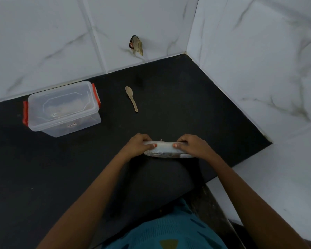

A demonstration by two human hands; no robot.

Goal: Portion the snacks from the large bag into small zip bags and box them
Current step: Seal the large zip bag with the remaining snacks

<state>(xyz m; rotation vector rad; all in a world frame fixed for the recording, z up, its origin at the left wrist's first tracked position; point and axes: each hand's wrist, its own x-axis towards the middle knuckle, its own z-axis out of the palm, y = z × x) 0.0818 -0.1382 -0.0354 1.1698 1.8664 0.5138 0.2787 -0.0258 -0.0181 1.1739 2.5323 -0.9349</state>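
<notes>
Two bare hands hold one clear plastic bag (164, 150) by its ends, low over the black worktop (196, 105) near its front right edge. The left hand (141, 145) has its grip pinched on the bag's left end, thumb on the near face and fingers curled over the far edge. The right hand (192, 146) pinches the right end in the same way. The bag lies sideways between them, flattened. Its contents are too blurred to tell, and I cannot tell whether it touches the worktop.

Well apart to the left, close to the back wall, stands a clear rectangular plastic box with orange-red clips (63, 108). Its lid is on, and pale shapes show dimly inside. A small light wooden spoon (131, 98) lies flat to the right of the box, bowl toward the wall.

White marble-veined wall tiles (43, 42) rise behind and to the right. One has a dark broken hole (136, 45). A teal knitted garment (169, 230) fills the bottom edge.
</notes>
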